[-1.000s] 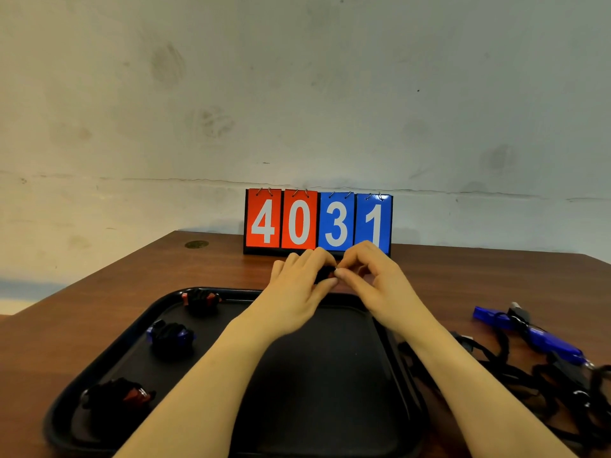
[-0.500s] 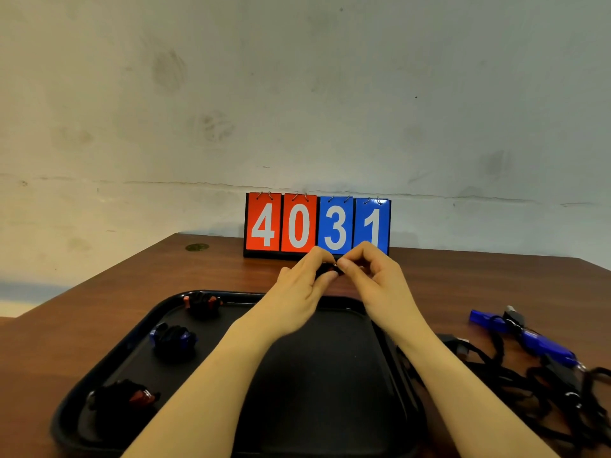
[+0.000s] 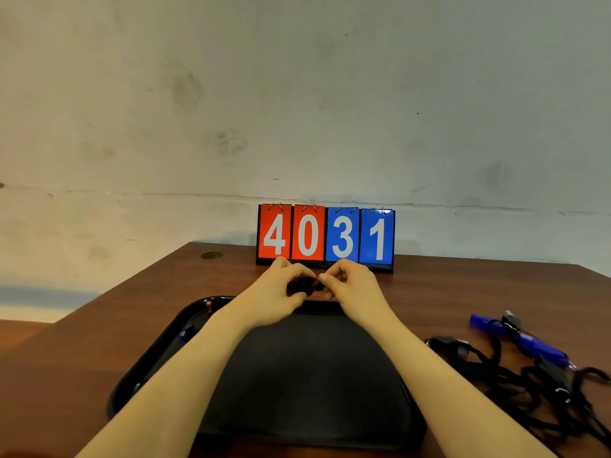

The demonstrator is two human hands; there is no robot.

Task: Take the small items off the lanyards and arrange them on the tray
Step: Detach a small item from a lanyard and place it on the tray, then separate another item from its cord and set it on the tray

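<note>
Above the tray's (image 3: pixel 158 352) far rim, small black item (image 3: pixel 299 285) pinched between left hand (image 3: pixel 276 292) and right hand (image 3: pixel 352 287) grips

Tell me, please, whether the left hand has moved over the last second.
Yes. The left hand has shifted left: its knuckles were under the scoreboard's blue 3, now under the red digits.

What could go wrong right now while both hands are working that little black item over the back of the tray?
1. Both hands, left hand and right hand, pinch the small black item above the tray's far rim; if the grip slips, it may land on the table instead.
2. The left forearm lies over the tray's left side, where placed items sit, and could nudge them.
3. The lanyards lie tangled, so pulling one may drag others.
</note>
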